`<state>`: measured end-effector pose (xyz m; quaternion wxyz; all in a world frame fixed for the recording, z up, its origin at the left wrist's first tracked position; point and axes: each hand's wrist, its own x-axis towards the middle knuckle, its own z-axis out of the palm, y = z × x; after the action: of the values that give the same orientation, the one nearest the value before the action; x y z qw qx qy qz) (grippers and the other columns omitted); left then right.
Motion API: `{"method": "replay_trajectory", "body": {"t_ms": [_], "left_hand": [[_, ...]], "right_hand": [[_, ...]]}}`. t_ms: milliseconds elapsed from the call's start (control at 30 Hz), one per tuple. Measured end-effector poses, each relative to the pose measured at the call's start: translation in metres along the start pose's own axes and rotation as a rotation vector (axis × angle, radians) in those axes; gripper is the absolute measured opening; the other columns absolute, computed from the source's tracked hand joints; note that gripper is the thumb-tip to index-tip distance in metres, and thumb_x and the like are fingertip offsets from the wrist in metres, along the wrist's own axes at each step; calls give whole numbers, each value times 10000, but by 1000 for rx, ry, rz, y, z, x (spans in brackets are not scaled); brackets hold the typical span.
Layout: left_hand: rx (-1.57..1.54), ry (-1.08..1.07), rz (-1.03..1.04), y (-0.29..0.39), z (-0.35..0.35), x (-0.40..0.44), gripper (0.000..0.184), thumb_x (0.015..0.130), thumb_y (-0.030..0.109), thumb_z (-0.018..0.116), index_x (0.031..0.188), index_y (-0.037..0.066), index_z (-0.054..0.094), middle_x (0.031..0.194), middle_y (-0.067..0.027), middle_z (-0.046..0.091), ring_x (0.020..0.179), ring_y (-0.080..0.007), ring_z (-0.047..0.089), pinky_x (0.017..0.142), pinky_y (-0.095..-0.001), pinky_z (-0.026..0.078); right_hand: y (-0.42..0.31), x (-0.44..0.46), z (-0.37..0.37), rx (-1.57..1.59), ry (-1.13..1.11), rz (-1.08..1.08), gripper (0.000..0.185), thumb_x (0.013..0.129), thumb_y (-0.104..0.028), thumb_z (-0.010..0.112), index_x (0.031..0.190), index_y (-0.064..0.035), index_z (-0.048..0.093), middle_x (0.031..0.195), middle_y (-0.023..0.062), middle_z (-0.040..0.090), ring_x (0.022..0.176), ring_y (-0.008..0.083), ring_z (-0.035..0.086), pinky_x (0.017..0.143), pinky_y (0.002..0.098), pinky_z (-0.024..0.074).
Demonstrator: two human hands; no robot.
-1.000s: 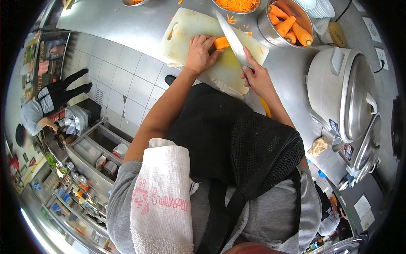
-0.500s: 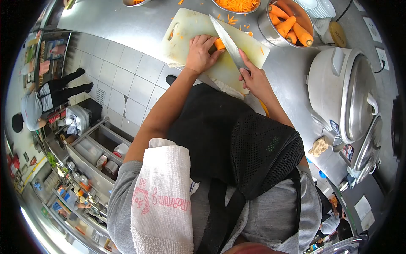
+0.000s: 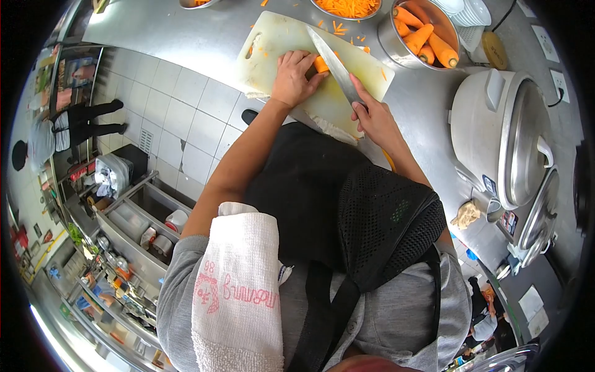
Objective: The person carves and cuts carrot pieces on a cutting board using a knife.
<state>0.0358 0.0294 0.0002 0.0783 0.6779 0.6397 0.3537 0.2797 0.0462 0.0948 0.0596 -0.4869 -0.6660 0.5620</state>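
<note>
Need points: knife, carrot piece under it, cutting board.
Knife [image 3: 335, 66]: head view, middle of the blade.
Carrot piece [image 3: 320, 64]: head view, exposed orange surface.
Cutting board [image 3: 280, 37]: head view, bare surface toward the picture's upper left.

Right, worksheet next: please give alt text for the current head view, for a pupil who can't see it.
A person's left hand holds a carrot piece on a pale cutting board, while the right hand holds a knife across the piece. Beyond are a bowl of shredded carrot and a pot of carrots.
</note>
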Motion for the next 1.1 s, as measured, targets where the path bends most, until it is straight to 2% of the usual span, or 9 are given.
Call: {"method": "replay_trajectory", "body": {"t_ms": [67,233,367,467,567,633,733,967,1100], "left_hand": [[-3,3,6,1,0,0,449,817,303,849,1172,57,726,1148,-107,672,1105,-328,594,993,-446,429],[9,16,36,0,0,1,483,815,276,863,1229,71,722,1118,-93,676,1076,-320,602,969,-444,436],[6,10,26,0,-2,1,479,820,293,857,1221,68,722,1121,-95,677,1079,-320,603,966,-447,436],[75,6,18,1,-1,0,482,828,320,848,1218,66,720,1134,-100,679,1083,-322,605,965,-451,437],[66,23,37,0,1,0,491,829,335,843,1219,64,717,1146,-105,679,1090,-325,605,977,-452,436],[43,12,-1,3,-2,1,493,834,334,839,1234,74,714,1148,-119,676,1094,-330,604,990,-453,434],[49,-28,-48,16,-10,7,468,856,331,818,1253,102,718,1158,-135,674,1102,-334,601,1011,-449,425],[-118,-232,129,-12,-21,43,451,882,305,779,1291,127,708,1180,-166,673,1064,-362,647,945,-450,514],[-243,-603,170,-20,-31,86,292,898,212,716,1154,71,735,1025,-163,711,858,-348,692,807,-420,566]], "right_hand": [[-1,1,1,-13,0,-1,674,1049,-98,520,1654,-340,347,769,63,637,569,141,595,640,328,539],[8,8,9,-100,48,-72,670,1030,-92,528,1639,-318,365,841,180,704,749,339,715,779,459,564],[9,11,6,-300,154,-248,685,1019,-96,535,1642,-318,354,861,233,716,806,408,731,817,507,566],[13,8,-1,-694,228,-21,696,1011,-98,538,1640,-330,352,895,262,720,802,440,725,806,536,568],[23,0,-6,-535,283,-119,697,1025,-88,520,1647,-350,343,845,208,719,683,358,718,734,495,576],[18,-15,-8,31,137,69,695,1043,-72,516,1653,-356,340,793,115,690,596,214,659,661,402,567],[29,-32,1,205,142,133,687,1054,-60,526,1657,-336,345,767,53,650,576,117,580,628,327,542],[37,-60,26,354,248,180,680,1052,-56,536,1652,-326,361,785,72,676,568,117,573,622,313,537],[39,-56,44,371,327,204,688,1047,-53,533,1653,-324,352,789,84,679,570,126,596,631,321,559]]}}
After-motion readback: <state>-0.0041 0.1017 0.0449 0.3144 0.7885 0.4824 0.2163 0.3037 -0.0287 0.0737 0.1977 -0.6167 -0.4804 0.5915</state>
